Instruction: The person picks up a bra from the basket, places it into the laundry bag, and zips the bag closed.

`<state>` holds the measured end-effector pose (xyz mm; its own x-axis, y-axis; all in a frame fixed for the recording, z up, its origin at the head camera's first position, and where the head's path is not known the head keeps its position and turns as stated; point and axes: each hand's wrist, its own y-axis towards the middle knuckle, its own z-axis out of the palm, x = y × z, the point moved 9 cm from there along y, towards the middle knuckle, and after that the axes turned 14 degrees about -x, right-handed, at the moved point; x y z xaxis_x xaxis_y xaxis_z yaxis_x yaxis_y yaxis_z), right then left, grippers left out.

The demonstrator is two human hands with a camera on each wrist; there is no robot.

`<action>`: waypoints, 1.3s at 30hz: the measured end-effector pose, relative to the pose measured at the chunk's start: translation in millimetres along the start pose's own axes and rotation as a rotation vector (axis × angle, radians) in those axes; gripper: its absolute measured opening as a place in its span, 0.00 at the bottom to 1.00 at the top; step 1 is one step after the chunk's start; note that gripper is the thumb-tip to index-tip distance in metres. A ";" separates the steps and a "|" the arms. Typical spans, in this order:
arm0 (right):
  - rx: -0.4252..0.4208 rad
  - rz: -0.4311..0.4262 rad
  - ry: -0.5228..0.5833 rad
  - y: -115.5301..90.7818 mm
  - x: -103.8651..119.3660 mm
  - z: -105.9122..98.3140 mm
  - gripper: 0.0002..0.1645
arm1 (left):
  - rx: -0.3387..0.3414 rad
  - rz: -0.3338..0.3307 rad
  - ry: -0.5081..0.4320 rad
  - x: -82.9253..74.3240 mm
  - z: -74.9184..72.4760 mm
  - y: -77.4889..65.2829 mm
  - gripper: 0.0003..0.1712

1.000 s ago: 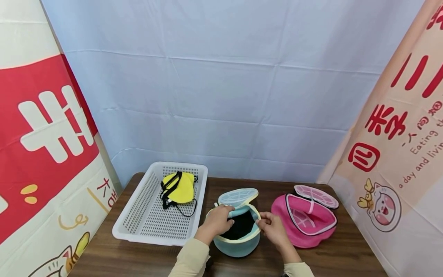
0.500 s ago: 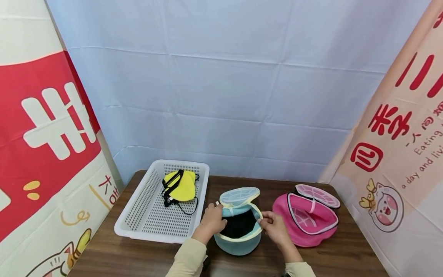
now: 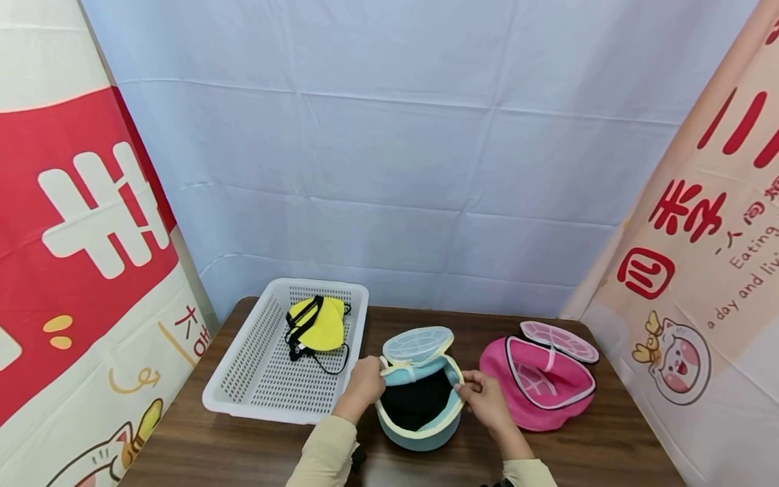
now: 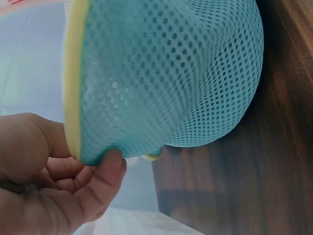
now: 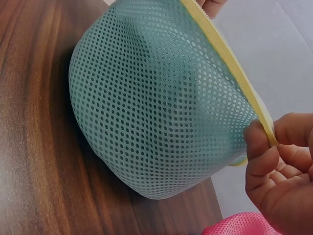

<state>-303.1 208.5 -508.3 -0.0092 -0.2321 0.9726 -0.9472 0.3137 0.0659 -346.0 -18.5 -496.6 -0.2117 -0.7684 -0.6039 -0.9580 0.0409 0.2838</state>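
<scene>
A teal mesh laundry bag (image 3: 420, 439) with a yellow zipper edge stands on the table, its round lid (image 3: 418, 344) folded back. Something black (image 3: 416, 400) lies inside it. At the bag's left rim, my left hand (image 3: 367, 381) pinches the edge between thumb and fingers, as the left wrist view shows from the side. My right hand (image 3: 485, 399) grips the opposite rim; in the right wrist view the thumb and fingers (image 5: 261, 164) close on the yellow zipper edge. Between the two hands the mouth is held wide.
To the left, a white plastic basket (image 3: 213, 399) holds a yellow item with black straps (image 3: 324, 326). A pink mesh bag (image 3: 535, 412) with its lid flipped back lies right of the teal one. Cloth backdrops (image 3: 389, 169) hang behind and at both sides.
My left hand has shifted from over the bag's opening to its outer left rim and now pinches the edge there. The mouth has widened. My right hand keeps its hold.
</scene>
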 end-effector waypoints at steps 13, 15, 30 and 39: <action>-0.003 0.009 0.002 0.7 0.5 -2.6 0.15 | -0.213 0.023 -0.140 -7.2 -23.5 -1.8 0.06; -0.003 0.012 0.003 0.9 0.4 -2.1 0.15 | -0.227 0.013 -0.148 -7.3 -25.5 -2.2 0.06; -0.054 -0.100 -0.159 -4.2 10.8 -8.8 0.18 | -0.166 -0.018 -0.197 0.4 -19.6 -5.5 0.05; -0.083 -0.211 -0.275 7.6 24.9 -11.6 0.24 | -0.193 0.053 -0.191 -1.6 -22.4 -3.7 0.06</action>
<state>-306.8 215.8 -480.9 0.0872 -0.5352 0.8402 -0.9084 0.3035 0.2877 -337.8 -31.8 -480.0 -0.3109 -0.6337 -0.7084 -0.8940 -0.0581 0.4443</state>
